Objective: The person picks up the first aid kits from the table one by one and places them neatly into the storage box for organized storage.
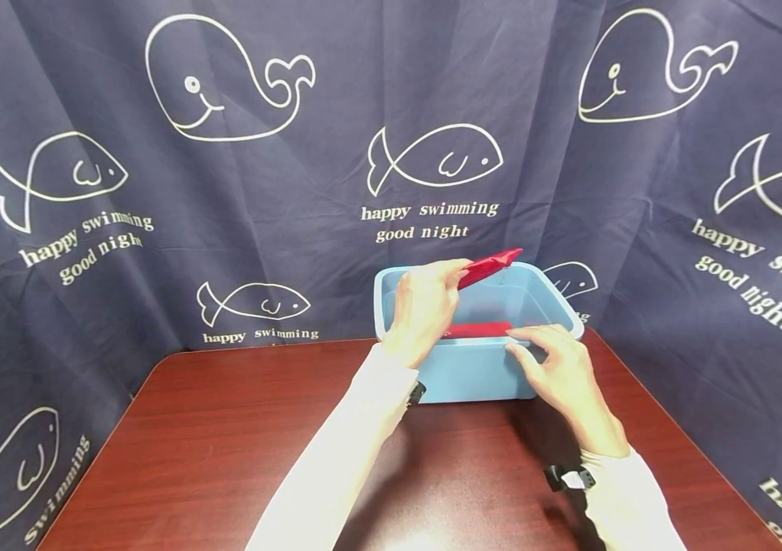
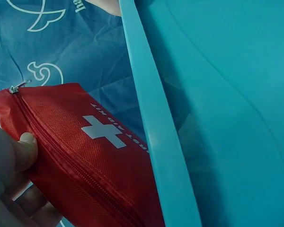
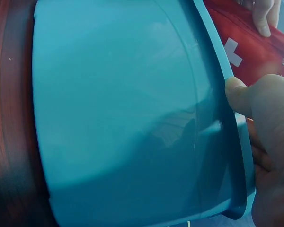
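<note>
A red zippered first aid kit pouch (image 2: 92,142) with a white cross is pinched in my left hand (image 1: 425,310), thumb on its zipper side. The pouch tilts over the light blue plastic bin (image 1: 474,371), partly hidden behind the bin's rim in the left wrist view. My right hand (image 1: 559,371) grips the bin's near rim, thumb outside and fingers over the edge. Another red patch (image 1: 480,330) shows low inside the bin in the head view; I cannot tell whether it is a separate thing or a reflection.
The bin stands near the back of a reddish-brown wooden table (image 1: 246,436). Behind and beside the table hangs a dark blue curtain (image 1: 336,252) printed with white whales, fish and lettering. Each wrist wears a dark strap-mounted device.
</note>
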A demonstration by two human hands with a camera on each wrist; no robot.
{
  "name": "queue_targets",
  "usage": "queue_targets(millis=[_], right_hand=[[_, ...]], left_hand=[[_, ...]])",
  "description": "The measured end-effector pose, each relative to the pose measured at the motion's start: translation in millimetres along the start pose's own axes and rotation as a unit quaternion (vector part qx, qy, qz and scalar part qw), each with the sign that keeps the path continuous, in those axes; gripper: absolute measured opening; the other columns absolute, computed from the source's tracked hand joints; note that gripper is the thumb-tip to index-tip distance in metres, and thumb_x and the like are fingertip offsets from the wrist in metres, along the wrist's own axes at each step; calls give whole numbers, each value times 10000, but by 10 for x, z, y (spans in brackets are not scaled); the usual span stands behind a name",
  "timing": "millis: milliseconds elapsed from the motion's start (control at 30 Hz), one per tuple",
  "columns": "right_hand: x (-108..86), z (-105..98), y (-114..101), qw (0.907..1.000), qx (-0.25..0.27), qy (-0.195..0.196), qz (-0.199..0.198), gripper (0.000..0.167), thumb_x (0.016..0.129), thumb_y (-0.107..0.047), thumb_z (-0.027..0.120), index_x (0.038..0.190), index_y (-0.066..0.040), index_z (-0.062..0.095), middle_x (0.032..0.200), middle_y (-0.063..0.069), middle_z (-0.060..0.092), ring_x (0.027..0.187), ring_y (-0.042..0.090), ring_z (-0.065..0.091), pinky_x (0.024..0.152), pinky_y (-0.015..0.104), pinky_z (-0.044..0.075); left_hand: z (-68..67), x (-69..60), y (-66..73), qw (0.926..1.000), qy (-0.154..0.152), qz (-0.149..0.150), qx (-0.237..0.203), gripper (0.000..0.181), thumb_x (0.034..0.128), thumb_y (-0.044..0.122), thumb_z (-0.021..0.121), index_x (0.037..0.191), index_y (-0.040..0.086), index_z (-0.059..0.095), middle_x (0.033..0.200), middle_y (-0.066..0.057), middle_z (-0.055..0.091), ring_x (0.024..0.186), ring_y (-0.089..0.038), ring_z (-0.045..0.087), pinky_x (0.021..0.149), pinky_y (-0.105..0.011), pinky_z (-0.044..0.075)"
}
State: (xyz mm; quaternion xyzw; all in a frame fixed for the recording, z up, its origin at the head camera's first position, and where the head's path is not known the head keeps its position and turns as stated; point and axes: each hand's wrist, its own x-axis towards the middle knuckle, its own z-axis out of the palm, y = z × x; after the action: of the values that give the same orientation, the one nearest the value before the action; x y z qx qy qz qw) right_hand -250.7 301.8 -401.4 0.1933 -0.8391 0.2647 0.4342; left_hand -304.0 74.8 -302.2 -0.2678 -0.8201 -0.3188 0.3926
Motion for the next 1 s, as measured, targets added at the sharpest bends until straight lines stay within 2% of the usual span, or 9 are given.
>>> queue_targets(millis=[167,433,633,800,1000], right_hand=[[-1,0,-2,10000,-21,52,-56,284,756,-76,885,1032,-90,820,956,51,793,906,262,691,854,259,457],[-6,-11,-5,10000,-8,28,-53,289,762,-94,887,1044,-95,821,966,49,793,924,246,687,881,197,434],[-9,-4,1,10000,-14,-20,15,293,765,-99,892,1050,-94,820,970,54,793,929,252,686,881,213,441],[-6,-5,-6,10000,-15,27,2,295,757,-76,891,1042,-91,821,962,47,795,911,258,689,855,271,461],[-10,-11,-3,10000,-30,-32,-6,290,769,-102,892,1050,-92,820,976,52,795,925,257,691,874,248,453]], left_hand=[[53,47,4,9998,-47,-48,176,193,957,158,710,1040,285,829,837,99,764,678,-129,676,603,-300,521],[101,132,-44,9988,-285,-102,395,155,954,193,715,1016,281,827,805,78,764,673,-152,703,598,-331,524],[122,189,-54,9971,-533,-218,495,177,950,194,725,1055,290,831,874,76,790,732,-169,740,636,-339,552],[158,210,-47,9955,-706,-347,526,206,956,182,711,1092,280,830,939,72,800,796,-185,760,674,-347,568],[220,232,-76,9922,-931,-509,647,227,950,157,697,1099,264,830,971,75,801,832,-203,763,693,-347,573]])
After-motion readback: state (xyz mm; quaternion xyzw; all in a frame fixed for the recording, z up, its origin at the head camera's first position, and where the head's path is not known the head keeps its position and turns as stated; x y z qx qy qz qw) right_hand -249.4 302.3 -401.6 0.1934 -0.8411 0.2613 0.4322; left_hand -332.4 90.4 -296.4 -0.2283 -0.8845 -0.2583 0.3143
